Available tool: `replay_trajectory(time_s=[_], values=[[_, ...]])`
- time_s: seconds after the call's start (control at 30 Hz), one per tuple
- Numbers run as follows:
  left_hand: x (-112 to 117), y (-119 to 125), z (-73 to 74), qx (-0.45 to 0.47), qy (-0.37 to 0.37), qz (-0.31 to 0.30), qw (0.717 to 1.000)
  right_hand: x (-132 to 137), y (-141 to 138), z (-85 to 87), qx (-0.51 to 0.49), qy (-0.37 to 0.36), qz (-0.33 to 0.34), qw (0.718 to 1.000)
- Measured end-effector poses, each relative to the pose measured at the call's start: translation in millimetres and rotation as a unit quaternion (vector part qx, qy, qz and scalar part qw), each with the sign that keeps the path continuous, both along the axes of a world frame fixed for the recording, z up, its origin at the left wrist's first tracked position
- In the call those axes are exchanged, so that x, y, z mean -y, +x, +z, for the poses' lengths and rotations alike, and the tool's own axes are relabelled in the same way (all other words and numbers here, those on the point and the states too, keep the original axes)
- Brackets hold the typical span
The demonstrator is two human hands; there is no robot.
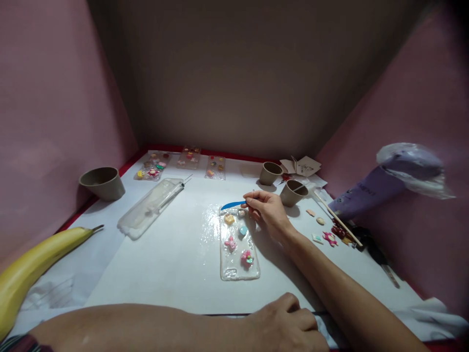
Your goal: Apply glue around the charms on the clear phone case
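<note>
My right hand (266, 210) pinches a small blue plastic knife (233, 205), its blade pointing left over the top edge of a clear phone case (238, 271). The case lies flat, glossy, with small charms on it: a yellow one (229, 219), a light-blue round one (243, 231), a pink bunny (230, 243) and a pink flower-like piece (246, 259). My left forearm lies across the near edge. My left hand (287, 325) is closed there, knuckles up, in front of the case; whatever its fingers may hold is hidden.
A syringe (169, 196) lies on a clear tray (141, 215) at left, near a bowl (103, 183) and banana (40, 259). Decorated cases (215, 167) line the back. Two cups (293, 192), loose charms (330, 238), a wooden stick (340, 220) and a purple piping bag (370, 190) stand right.
</note>
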State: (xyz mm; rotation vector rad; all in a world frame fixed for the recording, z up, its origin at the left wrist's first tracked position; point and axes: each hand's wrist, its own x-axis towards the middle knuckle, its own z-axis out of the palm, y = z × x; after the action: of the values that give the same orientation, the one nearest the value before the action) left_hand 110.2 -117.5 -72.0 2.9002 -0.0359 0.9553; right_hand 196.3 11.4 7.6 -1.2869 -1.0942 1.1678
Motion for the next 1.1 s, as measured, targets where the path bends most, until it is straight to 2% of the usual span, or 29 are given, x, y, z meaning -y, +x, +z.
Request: replay_trajectory(time_s=[0.27,0.63,1.1], values=[[-0.8,0.0,-1.1,-0.035,0.009,-0.003,0.999,-1.8,1.2,-1.9,0.007,0.0,0.001,1.0],[-0.2,1.6,-4.9,0.017,-0.032,-0.026,0.999,-2.8,1.9,-2.9,0.024,0.006,0.0,1.0],[-0.4,2.7,-9.9,0.011,-0.04,-0.033,0.999,-3.0,2.3,-3.6,0.023,0.013,0.001,1.0]])
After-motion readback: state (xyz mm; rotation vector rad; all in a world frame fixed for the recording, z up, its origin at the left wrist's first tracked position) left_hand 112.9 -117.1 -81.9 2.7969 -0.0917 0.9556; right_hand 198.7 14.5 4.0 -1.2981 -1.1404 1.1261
